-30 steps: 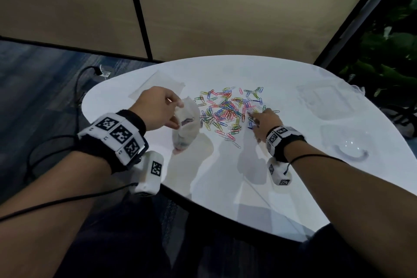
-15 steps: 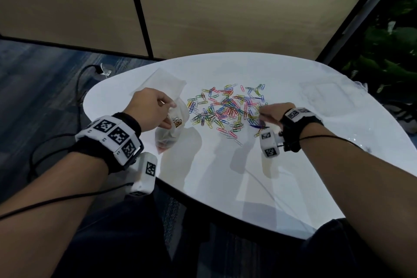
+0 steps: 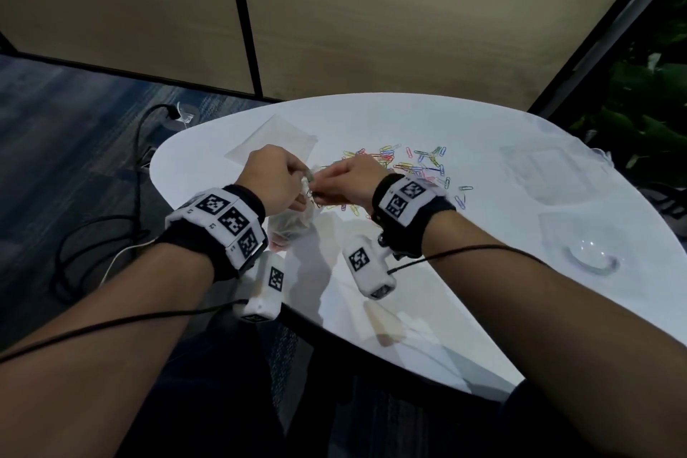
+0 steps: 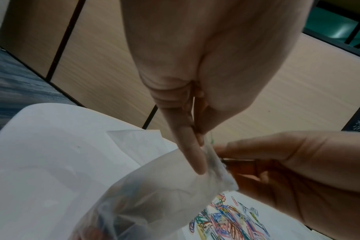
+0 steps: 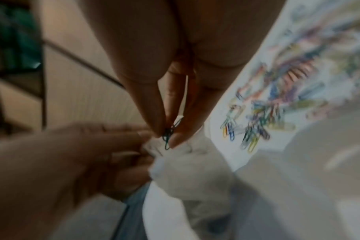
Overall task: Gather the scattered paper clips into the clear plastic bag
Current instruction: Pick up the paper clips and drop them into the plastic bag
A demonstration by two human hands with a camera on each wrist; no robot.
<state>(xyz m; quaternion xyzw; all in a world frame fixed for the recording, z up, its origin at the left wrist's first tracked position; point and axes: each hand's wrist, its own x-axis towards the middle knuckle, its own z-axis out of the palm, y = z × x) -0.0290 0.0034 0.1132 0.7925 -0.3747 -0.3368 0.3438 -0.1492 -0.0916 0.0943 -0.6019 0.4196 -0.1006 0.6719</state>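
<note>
Clear plastic bag (image 3: 292, 225) hangs from the left hand (image 3: 273, 178), thumb and forefinger pinching its top edge, at the table's (image 3: 483, 271) 9 o'clock edge. Right hand (image 3: 349, 180) is right up against the bag's mouth, fingertips (image 5: 176, 139) pinched on a few dark paper clips (image 5: 167, 137) that dangle over the opening. Clips already sit in the bag's bottom. At 1 o'clock from the hands, the scattered coloured paper clips (image 3: 420, 167) lie loose on the white tabletop. A flat clear bag (image 3: 273, 139) lies at 12 o'clock from the left hand.
</note>
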